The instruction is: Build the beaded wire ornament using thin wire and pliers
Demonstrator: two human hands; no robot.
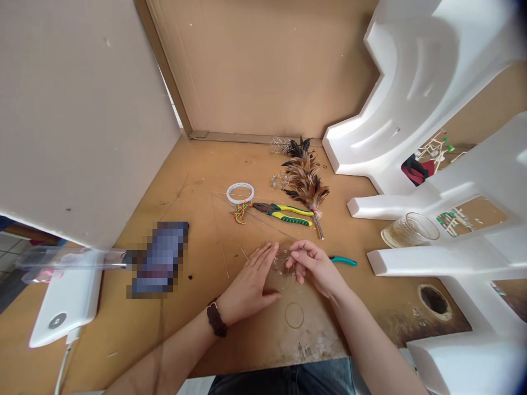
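Observation:
My left hand (pixel 251 282) lies flat on the brown tabletop with its fingers stretched out. Its fingertips are beside a small tangle of thin, shiny wire (pixel 282 262). From the other side my right hand (pixel 315 264) pinches at this wire between thumb and fingers; the exact grip is partly hidden. A teal-handled tool (pixel 346 260) sticks out behind the right hand, its head covered. Beyond the hands lie yellow-and-green pliers (pixel 284 213), their jaws near a bundle of coloured threads (pixel 242 211). A thin yellowish ring (pixel 294 315) rests on the table between my forearms.
A white tape roll (pixel 240 185), a feather duster (pixel 307 178) and more tangled wire (pixel 282 144) lie farther back. On the left are a blurred phone (pixel 160 258) and a white power bank (pixel 68 304). White moulded frames (pixel 349 142) and a glass (pixel 407 230) stand right.

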